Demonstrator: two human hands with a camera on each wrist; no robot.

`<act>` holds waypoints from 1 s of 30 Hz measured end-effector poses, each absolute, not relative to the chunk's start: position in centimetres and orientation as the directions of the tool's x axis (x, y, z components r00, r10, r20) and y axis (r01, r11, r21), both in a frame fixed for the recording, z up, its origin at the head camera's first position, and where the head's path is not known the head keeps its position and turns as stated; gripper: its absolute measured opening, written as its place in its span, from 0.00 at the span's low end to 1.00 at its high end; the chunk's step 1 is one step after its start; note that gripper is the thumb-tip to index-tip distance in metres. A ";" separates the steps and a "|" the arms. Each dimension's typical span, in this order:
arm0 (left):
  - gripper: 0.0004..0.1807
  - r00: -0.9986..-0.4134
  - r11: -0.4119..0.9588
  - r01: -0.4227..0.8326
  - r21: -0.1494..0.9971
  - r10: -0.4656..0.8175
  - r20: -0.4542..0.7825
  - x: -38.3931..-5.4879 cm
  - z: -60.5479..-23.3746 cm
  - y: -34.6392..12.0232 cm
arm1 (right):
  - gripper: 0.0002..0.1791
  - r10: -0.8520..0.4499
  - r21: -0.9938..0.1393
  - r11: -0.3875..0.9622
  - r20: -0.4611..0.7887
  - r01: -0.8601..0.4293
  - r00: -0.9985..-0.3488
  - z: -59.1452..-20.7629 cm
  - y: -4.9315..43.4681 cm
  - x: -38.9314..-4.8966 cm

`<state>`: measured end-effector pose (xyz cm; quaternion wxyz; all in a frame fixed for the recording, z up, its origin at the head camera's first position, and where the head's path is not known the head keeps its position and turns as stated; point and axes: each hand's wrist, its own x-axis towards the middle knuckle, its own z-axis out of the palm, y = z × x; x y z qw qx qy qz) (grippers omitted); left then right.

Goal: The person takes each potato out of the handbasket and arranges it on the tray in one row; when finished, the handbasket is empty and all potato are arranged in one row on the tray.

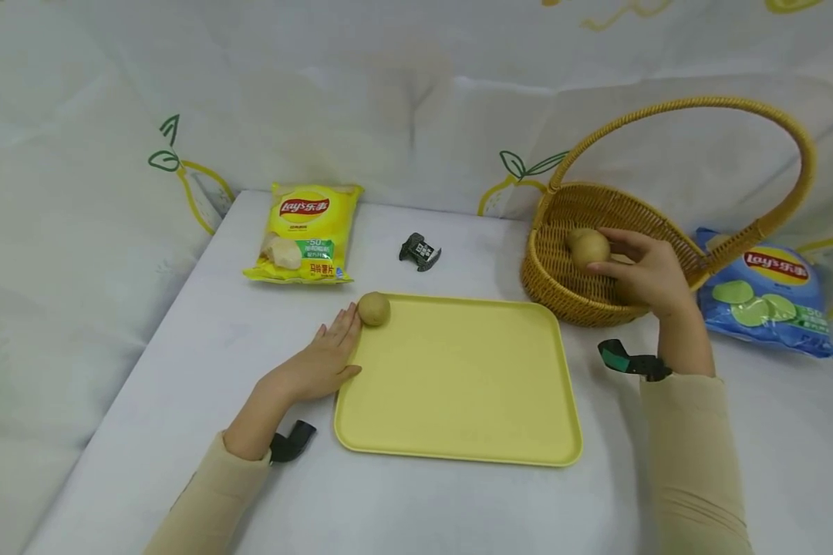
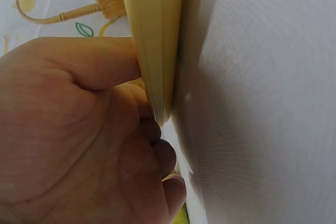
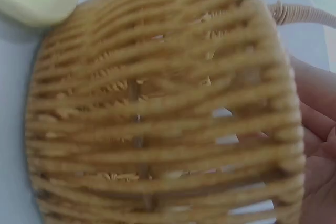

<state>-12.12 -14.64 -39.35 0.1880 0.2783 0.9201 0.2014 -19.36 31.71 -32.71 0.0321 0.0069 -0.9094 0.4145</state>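
Observation:
My left hand (image 1: 319, 358) lies along the left edge of the yellow tray (image 1: 458, 378), fingers extended, with its thumb over the rim. Its fingertips are beside a round brown potato (image 1: 374, 309) in the tray's far left corner. In the left wrist view the thumb touches the tray's side (image 2: 152, 35). My right hand (image 1: 649, 270) is over the wicker basket (image 1: 562, 297) and pinches another potato (image 1: 588, 250) between thumb and fingers. More brown roundness shows behind it and under the hand, partly hidden. In the right wrist view the basket wall (image 3: 157, 129) hides most of that hand.
A yellow chip bag (image 1: 305, 231) lies at the back left, and a small black crumpled packet (image 1: 419, 252) behind the tray. Right of the basket is a blue chip bag (image 1: 770, 293). The basket's tall handle (image 1: 694, 102) arches above. A white cloth wall stands behind the table.

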 end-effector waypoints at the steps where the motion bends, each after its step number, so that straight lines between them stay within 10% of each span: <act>1: 0.39 -0.774 0.764 0.437 0.475 0.588 -0.235 -12.1 -39.3 -14.6 | 0.36 0.012 -0.758 0.650 0.071 -0.046 -0.997 -32.7 31.6 -19.3; 30: 0.40 -0.771 0.763 0.432 0.481 0.589 -0.242 -12.2 -39.4 -14.6 | 0.31 -0.173 -0.925 0.193 0.295 -0.326 -0.940 -32.1 24.6 -18.5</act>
